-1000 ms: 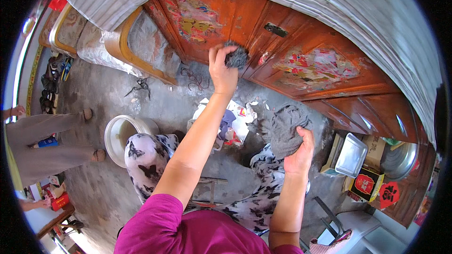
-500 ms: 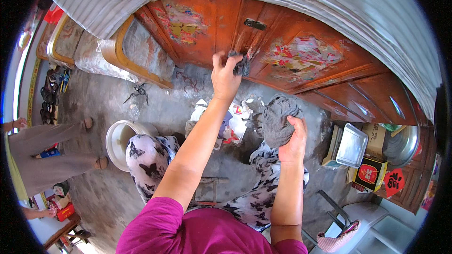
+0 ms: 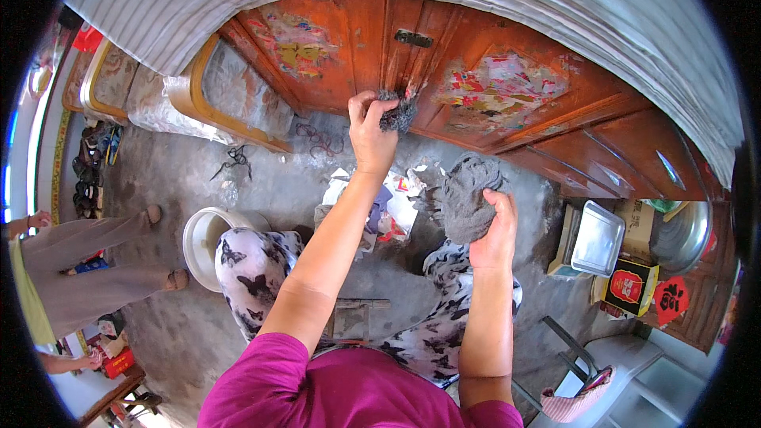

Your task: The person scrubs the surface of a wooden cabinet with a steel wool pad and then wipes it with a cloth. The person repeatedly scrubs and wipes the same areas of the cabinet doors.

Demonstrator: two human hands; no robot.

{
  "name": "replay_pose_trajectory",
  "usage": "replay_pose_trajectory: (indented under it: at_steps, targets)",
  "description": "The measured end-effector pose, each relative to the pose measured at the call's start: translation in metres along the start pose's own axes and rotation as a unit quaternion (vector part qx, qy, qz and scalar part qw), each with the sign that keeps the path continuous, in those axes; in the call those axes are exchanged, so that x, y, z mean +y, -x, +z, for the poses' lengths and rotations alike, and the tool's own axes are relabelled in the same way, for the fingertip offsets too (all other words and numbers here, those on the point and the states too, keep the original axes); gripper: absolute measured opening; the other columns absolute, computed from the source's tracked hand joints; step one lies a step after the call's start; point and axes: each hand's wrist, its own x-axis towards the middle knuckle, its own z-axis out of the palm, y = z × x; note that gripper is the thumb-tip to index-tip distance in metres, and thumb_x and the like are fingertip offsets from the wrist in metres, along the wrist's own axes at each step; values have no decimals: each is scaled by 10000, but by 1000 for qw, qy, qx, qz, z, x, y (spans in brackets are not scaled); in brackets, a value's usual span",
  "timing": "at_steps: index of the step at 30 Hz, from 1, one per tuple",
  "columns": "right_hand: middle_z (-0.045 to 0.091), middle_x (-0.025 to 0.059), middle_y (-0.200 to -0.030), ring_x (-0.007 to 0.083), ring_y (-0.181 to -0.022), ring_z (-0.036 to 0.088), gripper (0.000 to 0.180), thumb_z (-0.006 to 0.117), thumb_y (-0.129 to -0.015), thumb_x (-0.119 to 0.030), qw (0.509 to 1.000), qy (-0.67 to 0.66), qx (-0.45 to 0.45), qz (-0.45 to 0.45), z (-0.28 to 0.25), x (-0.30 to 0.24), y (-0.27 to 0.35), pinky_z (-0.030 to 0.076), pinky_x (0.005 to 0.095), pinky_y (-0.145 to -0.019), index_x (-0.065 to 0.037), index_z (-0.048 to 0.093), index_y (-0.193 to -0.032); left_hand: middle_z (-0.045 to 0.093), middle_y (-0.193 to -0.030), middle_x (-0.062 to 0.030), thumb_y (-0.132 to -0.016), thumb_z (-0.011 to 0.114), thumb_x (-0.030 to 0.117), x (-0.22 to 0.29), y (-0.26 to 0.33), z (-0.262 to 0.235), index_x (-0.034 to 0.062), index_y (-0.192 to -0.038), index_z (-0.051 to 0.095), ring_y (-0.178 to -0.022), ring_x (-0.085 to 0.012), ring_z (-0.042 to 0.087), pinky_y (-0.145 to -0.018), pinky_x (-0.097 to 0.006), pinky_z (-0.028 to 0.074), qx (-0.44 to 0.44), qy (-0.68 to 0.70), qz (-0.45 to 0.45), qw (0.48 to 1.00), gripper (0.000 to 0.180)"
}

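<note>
My left hand (image 3: 372,141) is closed round a dark, frizzy scouring pad (image 3: 399,115), which sits against the lower middle of a reddish-brown wooden cabinet (image 3: 361,47). Torn scraps of coloured paper cling to the left door panel (image 3: 297,43) and the right door panel (image 3: 507,87). A dark metal latch plate (image 3: 414,38) is fixed above the pad. In front of the cabinet, my right hand (image 3: 495,239) grips a bunched grey cloth (image 3: 468,204), thumb on top. The fingers beneath the cloth are hidden.
A white bucket (image 3: 204,246) stands by my left knee. Torn paper (image 3: 400,210) litters the concrete floor between my knees. Right of me are a metal tray (image 3: 594,239), boxes and a chair (image 3: 575,392). At far left, another person (image 3: 87,257) stands near a wooden-armed sofa (image 3: 186,87).
My left hand and the scouring pad have shifted slightly left and down along the cabinet. The right hand still grips the cloth, which has changed shape a little. The view has tilted slightly.
</note>
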Motion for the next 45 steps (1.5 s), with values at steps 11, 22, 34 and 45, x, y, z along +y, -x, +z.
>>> replay_pose_trajectory:
  at_steps: [11, 22, 34, 45]
  targets:
    - [681, 80, -1202, 258, -1122, 669, 342, 637, -875, -108, 1000, 1, -17, -12, 5, -2, 4, 540, 418, -996, -57, 620, -1213, 686, -1081, -127, -768, 675, -135, 23, -45, -2, 8, -1120, 692, -1051, -258, 669, -965, -352, 516, 47, 75, -35, 995, 380]
    - [691, 54, -1164, 228, -1065, 679, 404, 632, -868, -79, 1000, 8, -7, -1, -1, -1, 2, 549, 385, -957, -57, 621, -1271, 602, -1115, -155, -675, 632, -145, 51, -68, -10, 67, -1088, 714, -1080, -352, 595, -981, -415, 490, 60, 88, 2, 994, 471]
    - [693, 56, -1148, 231, -1047, 684, 397, 629, -864, -75, 1000, -8, 11, -1, 1, -7, 11, 562, 398, -933, -58, 621, -1260, 553, -1144, -119, -658, 767, -106, 68, -22, -14, 194, -1107, 755, -1006, -307, 641, -837, -385, 557, 29, -1, 51, 998, 540]
    - [688, 60, -1147, 228, -1043, 679, 425, 621, -864, -72, 999, -29, 33, -11, -5, -21, 8, 554, 381, -934, -51, 611, -1288, 545, -1022, -74, -622, 684, -76, -27, 34, 9, 203, -1090, 805, -942, -310, 625, -765, -405, 562, -106, -161, 67, 979, 558]
